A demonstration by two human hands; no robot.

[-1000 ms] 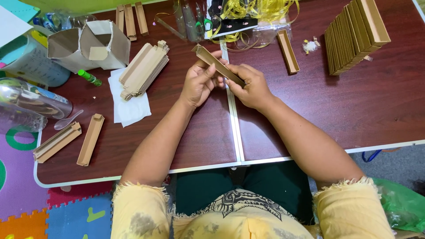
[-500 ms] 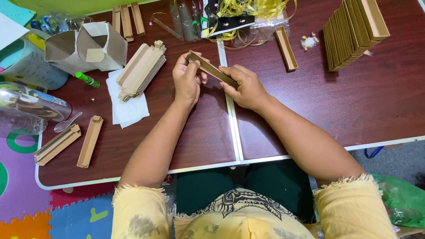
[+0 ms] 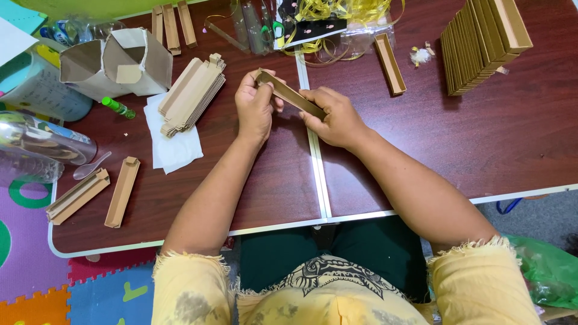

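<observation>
Both hands have shifted slightly up the table since half a second ago, strip still between them. Head view: left hand (image 3: pixel 256 108) pinches the upper end of the long brown cardboard strip (image 3: pixel 290 94); right hand (image 3: pixel 336 117) grips its lower end, above the table seam (image 3: pixel 316 174). Left of them: stack of flat cardboard blanks (image 3: pixel 191 95) on white tissue (image 3: pixel 174 147), green glue stick (image 3: pixel 117 108). Right: finished trays stacked (image 3: pixel 481 45), one open tray (image 3: pixel 389 63).

Long narrow box (image 3: pixel 290 94) of matt brown cardboard, table (image 3: pixel 421 150) of glossy dark red-brown wood-look laminate with pale metal-look edging, white soft paper tissue (image 3: pixel 174 147) left of the box, shiny gold ribbon (image 3: pixel 337 9) beyond it, flat matt cardboard blanks (image 3: pixel 191 95) on the tissue
</observation>
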